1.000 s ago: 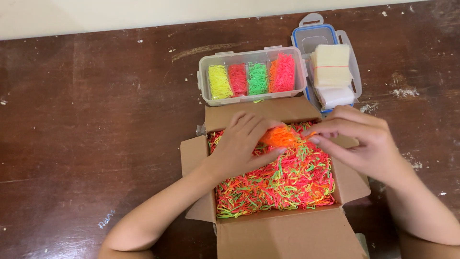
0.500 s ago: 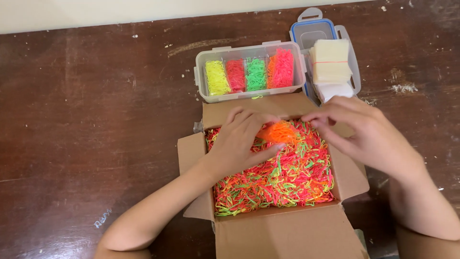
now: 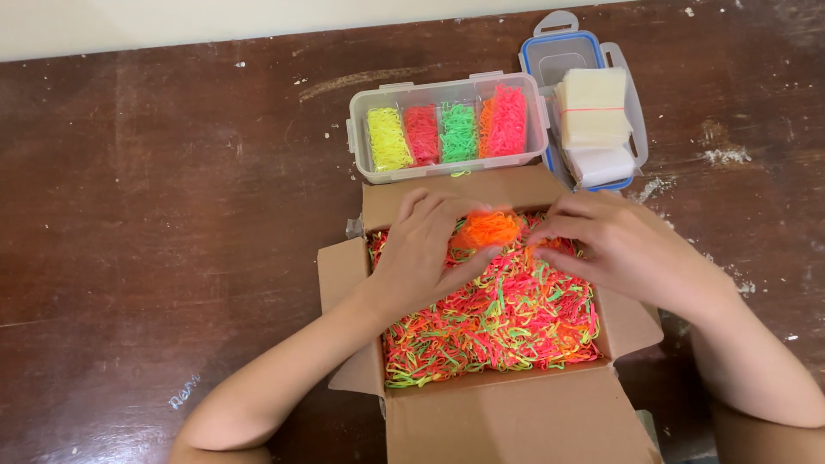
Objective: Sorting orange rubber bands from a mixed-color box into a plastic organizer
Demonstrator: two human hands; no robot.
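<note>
Dark wooden table (image 3: 172,215): left hand (image 3: 425,253) pinching orange bunch (image 3: 487,228), right hand (image 3: 623,249) fingers pinched in cardboard box (image 3: 516,421) of bands.

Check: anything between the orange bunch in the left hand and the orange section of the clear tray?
Nothing visible does. The left hand holds the orange bunch over the cardboard box; the orange compartment of the clear tray sits just beyond, open-topped. Only the box's rear flap lies flat between them. The right hand is off to the side.
</note>
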